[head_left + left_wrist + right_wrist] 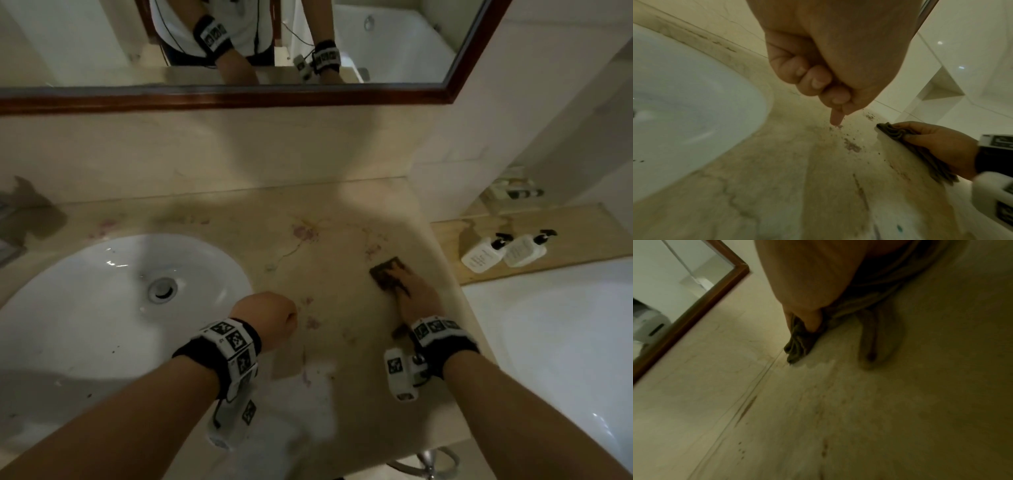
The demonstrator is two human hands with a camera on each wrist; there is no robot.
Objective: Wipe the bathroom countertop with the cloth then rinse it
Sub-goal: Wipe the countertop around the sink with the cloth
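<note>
The beige marble countertop (308,240) carries pinkish stains and dark grit (852,146). A dark folded cloth (385,270) (890,131) (799,340) lies on its right part. My right hand (416,298) (937,142) lies flat on the cloth with the fingers spread and presses it onto the counter. The thumb (809,318) pushes into the cloth's folds. My left hand (270,315) (828,56) is curled into a fist beside the white sink (102,291) and holds nothing. One fingertip (835,120) of that hand points down onto the grit.
A wood-framed mirror (239,99) hangs above the backsplash. Two white pump bottles (503,251) lie on a wooden ledge to the right, beside a white bathtub (565,342). A metal ring (428,462) hangs below the counter's front edge. The counter's right edge is close to the cloth.
</note>
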